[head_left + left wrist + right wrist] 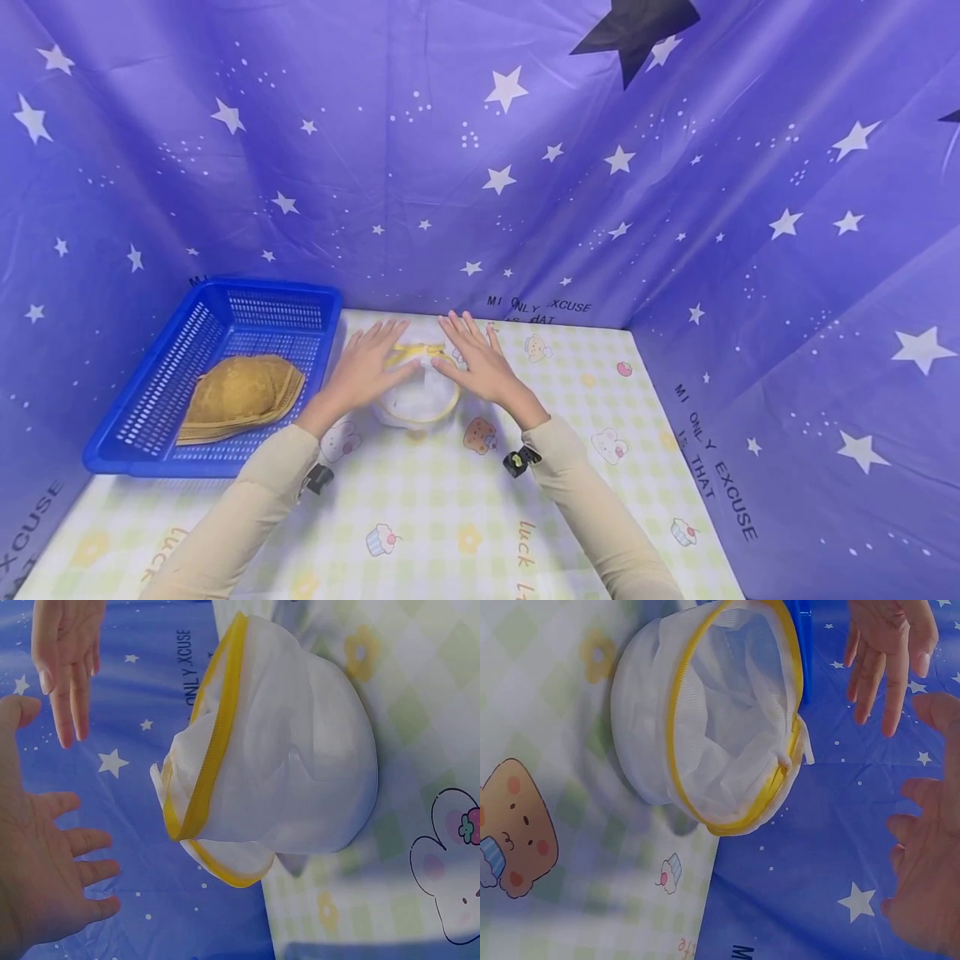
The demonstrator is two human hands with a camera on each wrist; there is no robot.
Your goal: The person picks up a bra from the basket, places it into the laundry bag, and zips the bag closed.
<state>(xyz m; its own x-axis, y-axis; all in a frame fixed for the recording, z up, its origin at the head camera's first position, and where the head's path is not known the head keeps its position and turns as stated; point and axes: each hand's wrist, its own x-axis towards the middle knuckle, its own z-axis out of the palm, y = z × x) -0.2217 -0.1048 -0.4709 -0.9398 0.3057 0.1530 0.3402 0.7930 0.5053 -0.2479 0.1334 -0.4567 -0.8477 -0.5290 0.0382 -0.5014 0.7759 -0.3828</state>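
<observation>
A white mesh laundry bag [420, 400] with yellow trim stands on the table between and below the two hands. In the right wrist view its zipped mouth [735, 712] gapes, showing crumpled mesh inside. My left hand [369, 364] hovers over the bag's left side, fingers spread and straight. Over its right side my right hand [480, 364] is held the same way, thumb pointing inward. Both wrist views show the palms apart from the bag, the left hand [52, 862] and the right hand [930, 847] holding nothing.
A blue plastic basket [105, 454] stands at the left of the table, with a brown padded cloth item [240, 396] in it. The table has a green checked cloth [420, 500] with cartoon prints. Purple star-printed curtains [450, 167] enclose the back and sides.
</observation>
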